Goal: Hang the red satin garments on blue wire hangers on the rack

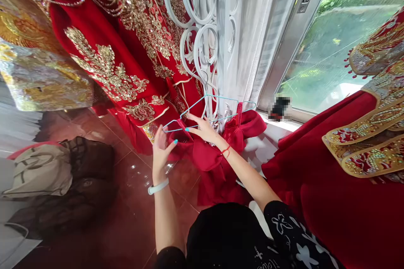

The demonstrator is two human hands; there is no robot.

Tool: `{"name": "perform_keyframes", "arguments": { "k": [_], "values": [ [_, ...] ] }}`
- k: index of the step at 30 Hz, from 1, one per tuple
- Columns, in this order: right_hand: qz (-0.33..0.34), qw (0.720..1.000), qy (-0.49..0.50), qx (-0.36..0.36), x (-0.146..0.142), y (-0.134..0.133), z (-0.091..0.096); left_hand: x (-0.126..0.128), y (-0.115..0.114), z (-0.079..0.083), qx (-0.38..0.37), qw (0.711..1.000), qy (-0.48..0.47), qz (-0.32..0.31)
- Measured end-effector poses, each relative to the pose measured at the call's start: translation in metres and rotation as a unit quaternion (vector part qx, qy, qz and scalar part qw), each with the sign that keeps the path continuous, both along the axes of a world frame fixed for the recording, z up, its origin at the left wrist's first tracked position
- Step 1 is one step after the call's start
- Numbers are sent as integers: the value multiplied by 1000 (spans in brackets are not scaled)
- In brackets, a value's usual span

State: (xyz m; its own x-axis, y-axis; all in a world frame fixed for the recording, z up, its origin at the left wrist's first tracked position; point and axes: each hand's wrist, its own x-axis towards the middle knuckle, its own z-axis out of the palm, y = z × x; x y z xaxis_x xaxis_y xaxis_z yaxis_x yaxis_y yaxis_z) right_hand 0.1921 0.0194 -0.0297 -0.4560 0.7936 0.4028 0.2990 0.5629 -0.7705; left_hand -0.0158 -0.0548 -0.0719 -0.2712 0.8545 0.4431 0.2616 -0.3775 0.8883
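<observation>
A light blue wire hanger (pixel 217 99) carries a plain red garment (pixel 217 151) that sags down toward the floor. My left hand (pixel 161 149) is at the hanger's left end, fingers curled around the red cloth there. My right hand (pixel 203 128) lies on the hanger's lower bar near the middle, fingers pinching the red fabric against it. A white band sits on my left wrist and a red string on my right.
A white scrolled metal rack (pixel 202 38) stands behind the hanger. Red gowns with gold embroidery (pixel 120 42) hang at left and another (pixel 353 151) spreads at right. A window (pixel 341 38) is behind. A beige bag (pixel 41 168) lies on the brown tiled floor.
</observation>
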Motion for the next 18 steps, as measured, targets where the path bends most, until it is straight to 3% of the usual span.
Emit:
{"name": "perform_keyframes", "arguments": {
  "k": [2,4,10,14,18],
  "values": [
    [-18,998,-43,-38,-18,3,-3,-3,-4,-20,-40,997,-61,-27],
    [-45,997,-54,-45,-27,3,-6,-2,-3,-33,-53,994,-93,-13],
    [-110,993,-42,-19,-30,-4,-16,0,8,-40,-55,991,-98,67],
    [-116,992,-48,-16,-29,-6,-20,-14,13,-28,-56,987,-81,130],
    [-112,993,-42,-24,-29,-9,-19,-23,21,16,-51,994,69,74]
  ]
}}
